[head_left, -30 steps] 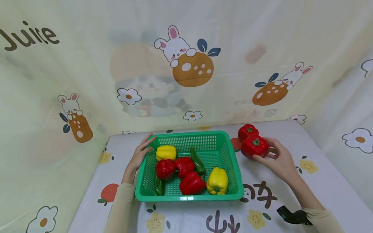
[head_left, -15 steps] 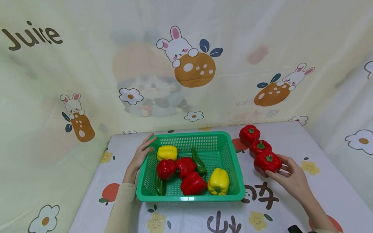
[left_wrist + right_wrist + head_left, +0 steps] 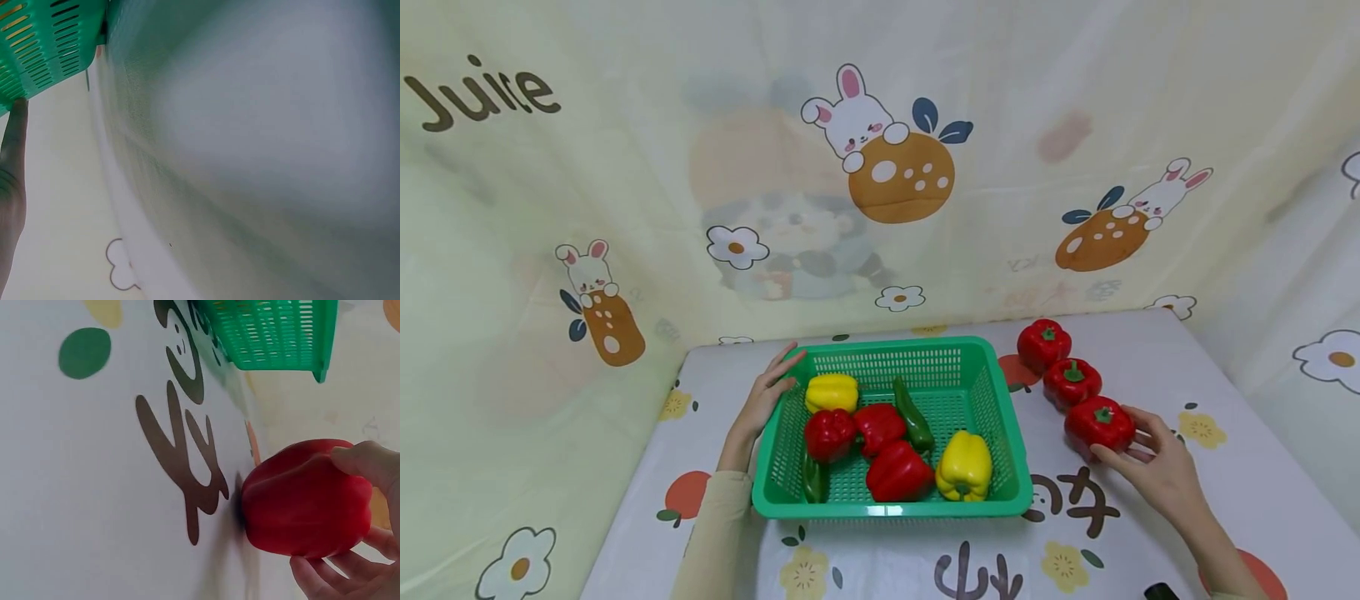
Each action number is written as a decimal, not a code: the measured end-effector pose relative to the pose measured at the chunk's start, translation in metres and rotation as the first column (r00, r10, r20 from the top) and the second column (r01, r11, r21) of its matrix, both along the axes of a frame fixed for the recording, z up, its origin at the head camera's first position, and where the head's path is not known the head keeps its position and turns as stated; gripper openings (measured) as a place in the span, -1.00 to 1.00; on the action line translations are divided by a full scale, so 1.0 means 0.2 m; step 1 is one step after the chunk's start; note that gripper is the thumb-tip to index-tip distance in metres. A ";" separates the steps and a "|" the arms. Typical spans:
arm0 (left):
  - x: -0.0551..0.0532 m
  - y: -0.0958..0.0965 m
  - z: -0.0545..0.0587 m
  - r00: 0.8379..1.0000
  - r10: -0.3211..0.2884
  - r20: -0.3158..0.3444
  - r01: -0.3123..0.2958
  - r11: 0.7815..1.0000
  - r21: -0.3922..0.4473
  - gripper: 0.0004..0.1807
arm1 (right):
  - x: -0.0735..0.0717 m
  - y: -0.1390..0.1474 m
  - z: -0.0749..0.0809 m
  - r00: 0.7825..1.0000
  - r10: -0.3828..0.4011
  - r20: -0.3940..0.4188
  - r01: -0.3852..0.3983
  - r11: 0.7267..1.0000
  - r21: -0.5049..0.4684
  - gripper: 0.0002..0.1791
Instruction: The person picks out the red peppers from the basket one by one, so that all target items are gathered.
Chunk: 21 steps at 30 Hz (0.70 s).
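My right hand (image 3: 1161,467) holds a red bell pepper (image 3: 1099,423) by its right side, thumb at the front and fingers behind. In the right wrist view the pepper (image 3: 306,499) sits low at the white tabletop, gripped between thumb and fingertips. Two more red bell peppers, a middle one (image 3: 1072,382) and a back one (image 3: 1043,345), stand behind it in a slanting row, stems up. My left hand (image 3: 760,406) rests with extended fingers at the left back corner of a green basket (image 3: 891,510). One finger meets the basket's slotted wall (image 3: 47,47) in the left wrist view.
In the basket lie red bell peppers (image 3: 898,472), yellow bell peppers (image 3: 964,467) and [green] chili peppers (image 3: 913,417). A printed cloth covers the tabletop (image 3: 1150,358), and a printed curtain (image 3: 1000,250) rises behind its back edge.
My right hand has moved the held red bell pepper rightward and toward me, uncovering the middle one behind it. My left hand stays at the basket.
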<state>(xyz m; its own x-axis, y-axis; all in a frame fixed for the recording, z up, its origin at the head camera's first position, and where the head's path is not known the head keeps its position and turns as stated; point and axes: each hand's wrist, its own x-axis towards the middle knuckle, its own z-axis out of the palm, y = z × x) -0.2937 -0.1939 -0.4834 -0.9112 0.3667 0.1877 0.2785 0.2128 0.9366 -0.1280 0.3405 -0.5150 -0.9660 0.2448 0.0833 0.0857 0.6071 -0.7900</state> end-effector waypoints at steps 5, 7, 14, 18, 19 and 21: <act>0.00 0.00 0.00 1.000 -0.001 -0.003 0.001 1.000 0.001 -0.50 | 0.00 0.01 0.00 1.000 -0.018 -0.001 0.018 1.000 -0.011 -0.08; 0.00 0.00 0.00 1.000 0.002 -0.002 -0.002 1.000 0.002 -0.50 | 0.00 0.01 0.01 0.999 -0.032 -0.002 0.032 0.999 -0.012 -0.07; 0.01 0.00 0.00 1.000 0.007 -0.001 -0.007 1.000 0.009 -0.50 | -0.01 0.02 0.00 0.999 -0.053 -0.007 0.053 0.999 -0.006 -0.07; 0.01 0.00 0.00 1.000 0.003 0.003 -0.003 1.000 0.018 -0.50 | -0.01 0.03 -0.01 0.999 -0.048 -0.008 0.048 0.999 -0.010 -0.06; 0.01 0.00 0.00 1.000 0.002 0.001 -0.002 1.000 0.016 -0.50 | -0.01 0.03 0.00 0.999 -0.047 -0.009 0.047 0.999 -0.009 -0.06; 0.00 0.00 0.00 1.000 0.000 -0.002 0.000 1.000 0.014 -0.50 | -0.01 0.03 0.00 0.999 -0.044 -0.010 0.044 0.999 -0.002 -0.06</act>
<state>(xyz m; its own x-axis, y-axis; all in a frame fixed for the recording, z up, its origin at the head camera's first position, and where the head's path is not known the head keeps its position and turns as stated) -0.2927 -0.1935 -0.4827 -0.9109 0.3638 0.1948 0.2806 0.1999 0.9388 -0.1306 0.3457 -0.5157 -0.9535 0.2871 0.0920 0.1046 0.6013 -0.7922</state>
